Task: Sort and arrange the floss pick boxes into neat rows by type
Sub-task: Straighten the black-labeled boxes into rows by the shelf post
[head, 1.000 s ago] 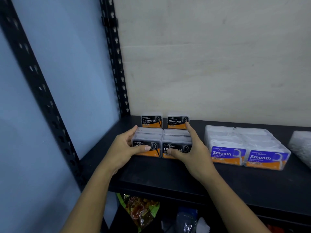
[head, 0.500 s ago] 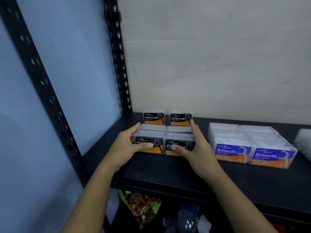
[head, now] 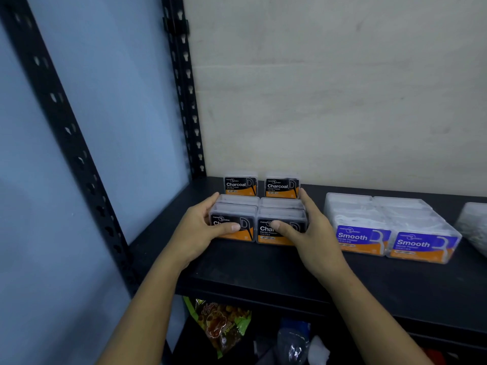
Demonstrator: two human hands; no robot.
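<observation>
On the black shelf [head: 263, 270], clear Charcoal floss boxes with black and orange labels stand in two rows. My left hand [head: 196, 230] grips the front left Charcoal box [head: 246, 234], fingers along its left side and thumb across its label. My right hand [head: 316, 233] grips the front right Charcoal box [head: 271, 237] the same way from the right. Two more Charcoal boxes [head: 240, 185] stand higher at the back by the wall. To the right, two rows of Smooth boxes [head: 361, 238] with purple and orange labels sit side by side.
A black perforated upright [head: 184, 101] stands at the shelf's back left corner, with a blue panel on the left. A clear bag of white items [head: 474, 225] lies at the far right. On the level below lie a snack bag [head: 221, 325] and other items.
Both hands have kept their hold on the front Charcoal boxes, squeezing the two rows together. The view has shifted slightly; the boxes have hardly moved.
</observation>
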